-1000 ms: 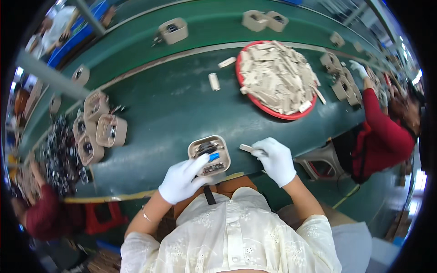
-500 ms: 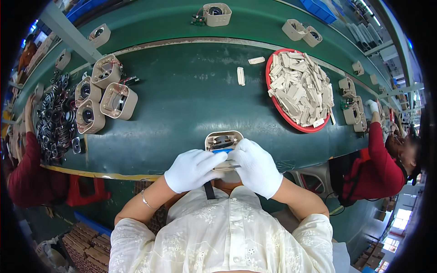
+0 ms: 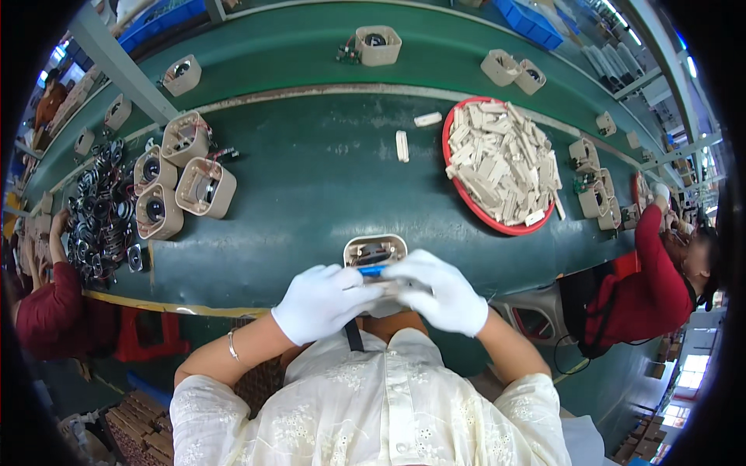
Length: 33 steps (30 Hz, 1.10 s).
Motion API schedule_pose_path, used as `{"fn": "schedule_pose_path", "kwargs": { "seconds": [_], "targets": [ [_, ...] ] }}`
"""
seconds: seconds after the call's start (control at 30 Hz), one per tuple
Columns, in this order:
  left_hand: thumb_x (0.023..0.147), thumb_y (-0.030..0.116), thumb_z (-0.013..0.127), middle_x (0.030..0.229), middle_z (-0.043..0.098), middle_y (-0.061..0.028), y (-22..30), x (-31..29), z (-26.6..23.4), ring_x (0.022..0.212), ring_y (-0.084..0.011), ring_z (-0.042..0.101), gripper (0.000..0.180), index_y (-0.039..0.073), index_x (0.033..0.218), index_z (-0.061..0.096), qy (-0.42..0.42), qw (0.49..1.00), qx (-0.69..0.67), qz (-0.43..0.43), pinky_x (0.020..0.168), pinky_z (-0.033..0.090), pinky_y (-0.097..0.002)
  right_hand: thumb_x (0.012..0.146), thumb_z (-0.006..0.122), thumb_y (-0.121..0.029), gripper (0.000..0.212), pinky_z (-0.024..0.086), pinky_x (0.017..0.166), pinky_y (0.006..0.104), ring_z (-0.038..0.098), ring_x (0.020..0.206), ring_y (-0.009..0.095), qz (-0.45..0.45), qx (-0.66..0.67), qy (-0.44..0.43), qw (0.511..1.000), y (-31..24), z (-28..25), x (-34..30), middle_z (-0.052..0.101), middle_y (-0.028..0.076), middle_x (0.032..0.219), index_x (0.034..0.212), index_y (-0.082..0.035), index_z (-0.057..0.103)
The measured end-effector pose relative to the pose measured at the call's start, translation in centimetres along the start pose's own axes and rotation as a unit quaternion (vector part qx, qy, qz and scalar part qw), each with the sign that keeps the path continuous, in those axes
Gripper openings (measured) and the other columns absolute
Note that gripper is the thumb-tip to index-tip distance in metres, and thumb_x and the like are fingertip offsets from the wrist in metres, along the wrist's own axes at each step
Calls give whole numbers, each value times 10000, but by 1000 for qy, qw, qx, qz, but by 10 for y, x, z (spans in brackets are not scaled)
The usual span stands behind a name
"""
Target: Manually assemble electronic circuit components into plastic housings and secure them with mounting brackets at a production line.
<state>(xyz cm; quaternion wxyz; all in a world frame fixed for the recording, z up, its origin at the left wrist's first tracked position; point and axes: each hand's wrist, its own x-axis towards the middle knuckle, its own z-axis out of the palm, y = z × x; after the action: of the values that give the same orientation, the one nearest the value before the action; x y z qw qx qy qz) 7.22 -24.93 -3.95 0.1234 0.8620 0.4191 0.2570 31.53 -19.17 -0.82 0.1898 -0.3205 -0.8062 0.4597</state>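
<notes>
A beige speaker housing, open at the top with a dark round speaker inside, sits at the table's near edge. Both my hands wear white gloves and meet at its near side. My left hand is closed, its fingers over the near wall of the housing. Between the hands shows a narrow blue part; its kind is unclear. My right hand has curled fingers, slightly blurred, at the right of the blue part. What its fingertips hold is hidden.
A red basin heaped with beige strip-shaped pieces stands right. Two loose beige pieces lie beside it. Left are several speaker housings and a pile of black speakers. Behind runs a green belt carrying housings. Co-workers sit at both sides.
The view has shifted slightly. My right hand's fingers have spread a little and moved over the near side of the housing. My left hand keeps its place by the blue part.
</notes>
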Motion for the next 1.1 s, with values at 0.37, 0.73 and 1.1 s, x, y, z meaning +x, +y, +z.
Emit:
{"fn": "schedule_pose_path", "kwargs": {
  "seconds": [0.37, 0.73, 1.1],
  "targets": [
    [861, 252, 709, 869, 593, -14, -5, -3, 4, 758, -234, 622, 311, 245, 1171, 681, -15, 999, -44, -3, 683, 503, -374, 765, 653, -151, 332, 506, 612, 388, 611, 626, 290, -184, -108, 174, 961, -12, 2, -9, 654, 75, 752, 1088, -117, 726],
    [893, 145, 652, 1310, 531, -124, -189, 175, -15, 1086, -348, 580, 432, 123, 1319, 588, 300, 921, 211, -128, 913, 496, -469, 958, 563, -24, 298, 405, 579, 215, 517, 629, 65, 178, 217, 292, 914, 37, 24, 2, 692, 56, 787, 1227, 60, 661],
    [957, 174, 512, 1136, 628, -190, -256, 360, 69, 1086, -365, 592, 265, 73, 1119, 695, 177, 972, 115, -107, 965, 477, -429, 1007, 548, -122, 365, 429, 608, 213, 475, 638, 61, 252, 386, 283, 841, 43, 2, -22, 710, 23, 890, 1352, -25, 622]
  ]
}}
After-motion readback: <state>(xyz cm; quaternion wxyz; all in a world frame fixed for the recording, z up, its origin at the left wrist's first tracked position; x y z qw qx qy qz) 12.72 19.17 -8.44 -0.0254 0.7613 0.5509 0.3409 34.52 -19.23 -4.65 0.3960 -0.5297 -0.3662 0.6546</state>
